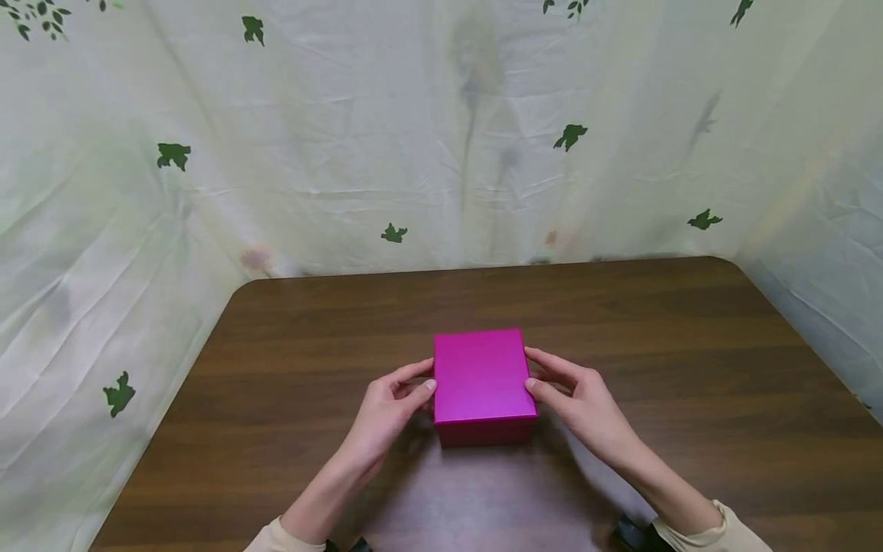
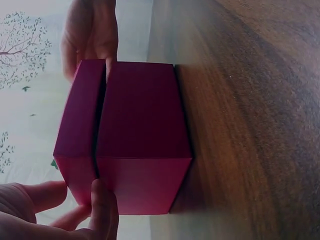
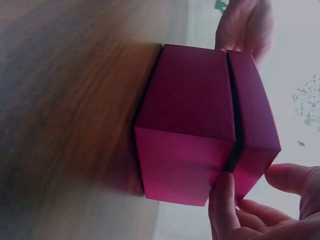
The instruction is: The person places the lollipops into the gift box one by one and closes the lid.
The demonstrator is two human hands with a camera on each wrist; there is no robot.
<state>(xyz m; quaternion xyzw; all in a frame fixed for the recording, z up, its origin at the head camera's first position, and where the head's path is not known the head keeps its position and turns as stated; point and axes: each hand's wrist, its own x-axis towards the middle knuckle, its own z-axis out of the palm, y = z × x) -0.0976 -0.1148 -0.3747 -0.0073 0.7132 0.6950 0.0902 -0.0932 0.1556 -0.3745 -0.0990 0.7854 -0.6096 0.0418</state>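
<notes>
A magenta box stands on the brown table in front of me, its flat lid (image 1: 483, 376) facing up. Both wrist views show a dark gap running between the lid and the box base (image 2: 142, 110). On one side my left hand (image 1: 382, 410) pinches the lid, thumb at the top edge and fingertips along the gap. The opposite side is held by my right hand (image 1: 586, 402) in the same way, its forefinger tip at the gap in the right wrist view. The inside of the box is hidden.
The wooden table (image 1: 331, 322) has rounded far corners. Behind it and at both sides hangs a pale cloth (image 1: 310, 153) printed with green leaves. Dark straps (image 1: 635, 533) show near the cuffs at the bottom of the head view.
</notes>
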